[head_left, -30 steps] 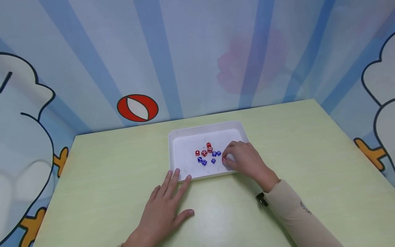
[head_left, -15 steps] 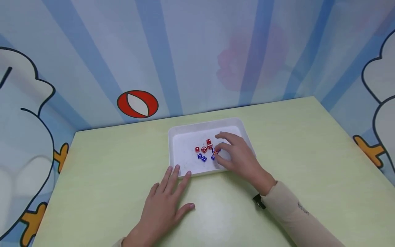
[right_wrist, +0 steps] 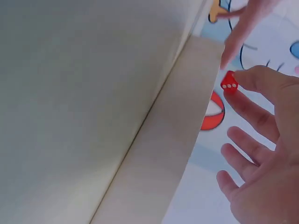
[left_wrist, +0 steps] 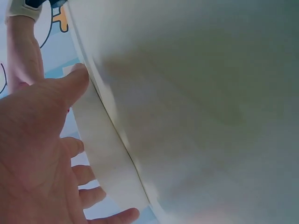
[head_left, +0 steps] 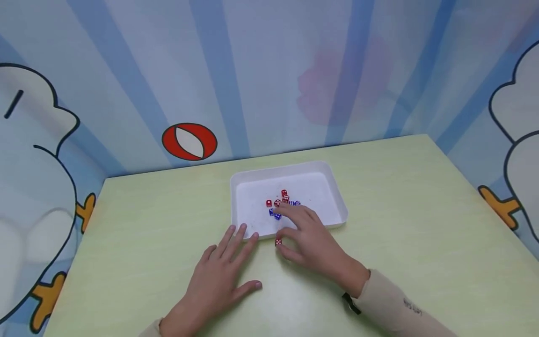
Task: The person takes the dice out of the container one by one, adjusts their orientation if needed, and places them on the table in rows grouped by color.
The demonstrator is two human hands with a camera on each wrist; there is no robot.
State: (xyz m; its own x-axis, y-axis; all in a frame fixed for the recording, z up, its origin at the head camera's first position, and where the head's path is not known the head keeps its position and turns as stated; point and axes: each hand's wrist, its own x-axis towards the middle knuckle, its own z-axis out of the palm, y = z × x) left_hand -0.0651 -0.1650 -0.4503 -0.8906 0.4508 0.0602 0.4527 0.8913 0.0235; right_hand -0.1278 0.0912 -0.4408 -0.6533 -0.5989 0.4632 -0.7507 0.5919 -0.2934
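Between thumb and index finger, my right hand [head_left: 313, 245] pinches a red die [head_left: 278, 242] with white pips, just in front of the tray's near wall. The same red die [right_wrist: 229, 82] shows clearly in the right wrist view, the other fingers spread apart from it. My left hand [head_left: 219, 276] lies with straight, spread fingers, its fingertips at the near left corner of the white tray [head_left: 252, 177]. Inside the tray are several red dice [head_left: 269, 203] and several blue dice [head_left: 277, 216], bunched near the middle. My right fingers partly cover that bunch in the head view.
The tray stands on a pale green table [head_left: 160, 215]. Behind the table rises a blue striped backdrop [head_left: 269, 79] with cartoon figures. A dark strap [head_left: 351, 303] shows at my right sleeve.
My right hand has lifted the red die from the tray's right part and carried it left and toward me, past the near rim. The left hand stays nearly still.
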